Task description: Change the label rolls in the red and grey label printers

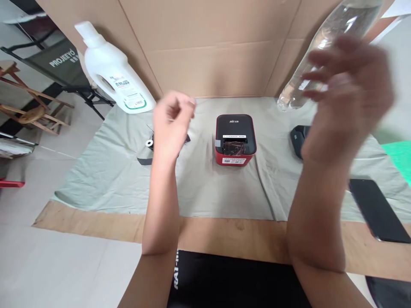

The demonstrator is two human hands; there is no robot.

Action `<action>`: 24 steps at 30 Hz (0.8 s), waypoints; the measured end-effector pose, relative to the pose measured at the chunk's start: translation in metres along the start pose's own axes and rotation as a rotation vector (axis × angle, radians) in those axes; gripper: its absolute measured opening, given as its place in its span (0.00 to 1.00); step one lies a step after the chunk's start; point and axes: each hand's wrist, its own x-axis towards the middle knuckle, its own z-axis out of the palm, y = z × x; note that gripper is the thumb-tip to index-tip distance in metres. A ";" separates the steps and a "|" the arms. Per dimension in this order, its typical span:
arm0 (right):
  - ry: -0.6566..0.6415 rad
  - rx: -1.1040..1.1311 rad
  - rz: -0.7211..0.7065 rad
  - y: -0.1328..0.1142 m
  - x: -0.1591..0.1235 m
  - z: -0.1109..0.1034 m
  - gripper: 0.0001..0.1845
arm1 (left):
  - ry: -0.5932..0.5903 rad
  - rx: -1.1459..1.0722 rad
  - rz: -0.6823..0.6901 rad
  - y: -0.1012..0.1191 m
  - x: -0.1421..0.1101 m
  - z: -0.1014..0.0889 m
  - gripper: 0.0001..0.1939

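Observation:
A small red and black label printer (236, 128) stands upright on the cloth between my hands, with a piece of dark clear film (234, 148) at its front slot. My left hand (173, 122) is raised to the left of the printer, its fingers curled and pressed together. Whatever they hold, if anything, is hidden. Partly behind that hand lie a small white roll (149, 143) and some black pieces (145, 161). Higher up on the right, my right hand (349, 94) is smeared by motion, its fingers bent. It overlaps a clear plastic bottle (297, 87) in the view; contact cannot be made out.
A white detergent bottle (112, 72) stands at the back left against a cardboard wall (208, 25). A black device (297, 139) sits beside my right wrist. Nearer the front right lies a phone (380, 209). A thin cable (265, 188) runs under or along the grey-green cloth (205, 192).

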 end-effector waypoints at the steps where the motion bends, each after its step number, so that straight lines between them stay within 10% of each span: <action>1: 0.056 -0.002 -0.020 0.010 0.005 0.006 0.19 | -0.141 0.060 -0.164 -0.014 -0.002 0.001 0.12; 4: 0.079 -0.060 0.166 0.065 0.012 0.027 0.17 | -0.554 0.155 -0.595 -0.047 -0.012 0.005 0.14; 7: 0.039 -0.045 0.367 0.127 0.004 0.043 0.26 | -0.727 0.093 -0.786 -0.064 -0.022 0.011 0.15; 12: -0.014 0.134 0.451 0.171 -0.019 0.052 0.36 | -0.695 -0.062 -0.898 -0.074 -0.030 0.020 0.15; 24: -0.108 0.049 0.395 0.159 -0.014 0.048 0.42 | -0.598 -0.286 -1.003 -0.097 -0.059 0.027 0.24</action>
